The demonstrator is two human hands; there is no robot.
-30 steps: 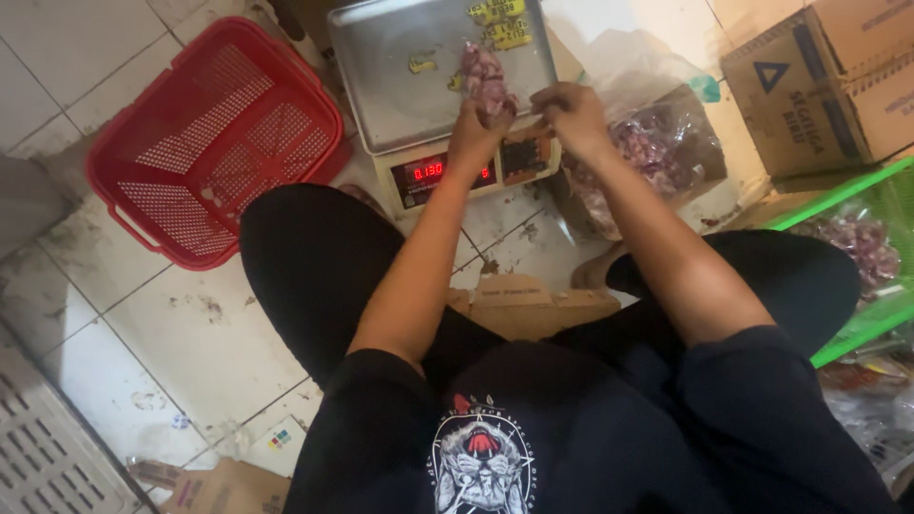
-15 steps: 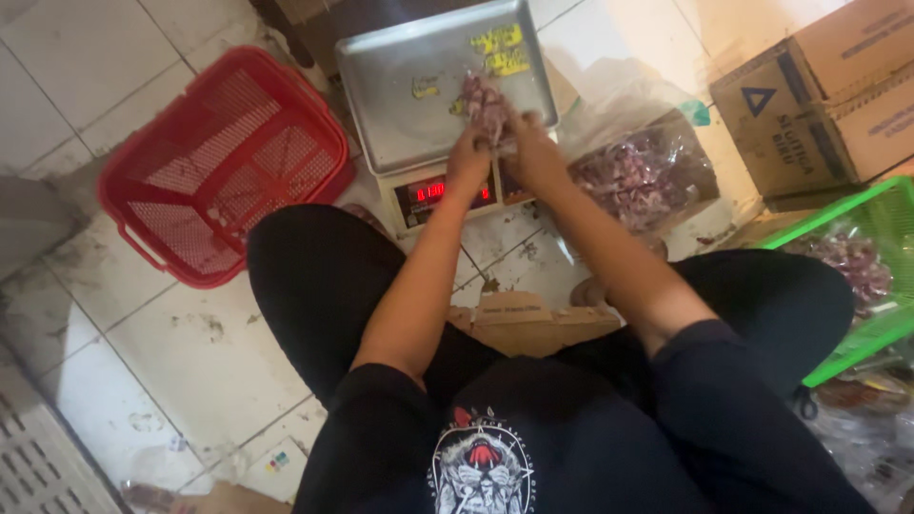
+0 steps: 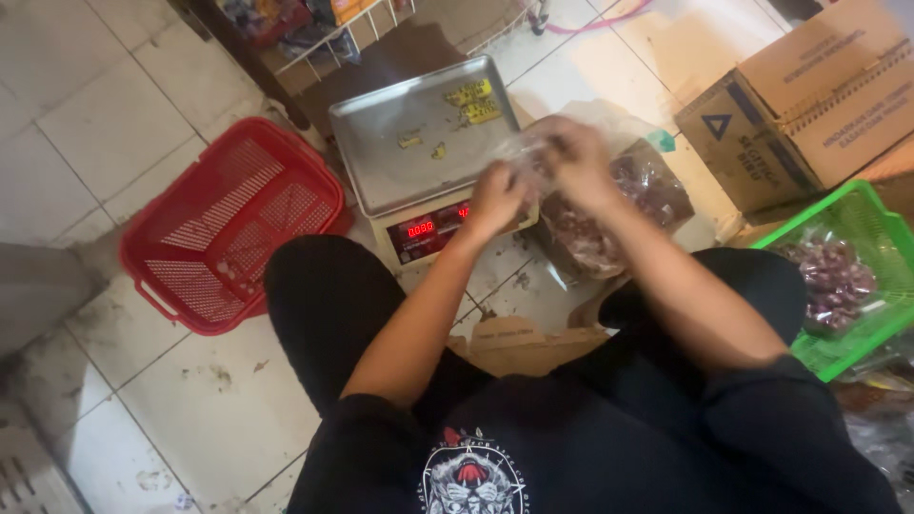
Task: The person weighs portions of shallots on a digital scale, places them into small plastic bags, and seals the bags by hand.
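Both hands, the left hand (image 3: 497,197) and right hand (image 3: 574,162), pinch a small clear plastic bag (image 3: 529,152), blurred, its axis unclear, over the steel-tray scale's (image 3: 400,162) right edge. Around lie white floor tiles (image 3: 86,124) and a red plastic basket (image 3: 228,228).

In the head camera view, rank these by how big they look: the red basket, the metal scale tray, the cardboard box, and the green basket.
1. red basket
2. cardboard box and metal scale tray: they look alike, and the box is cut off by the frame edge, so unranked.
3. green basket: smallest as seen, but also partly out of frame.
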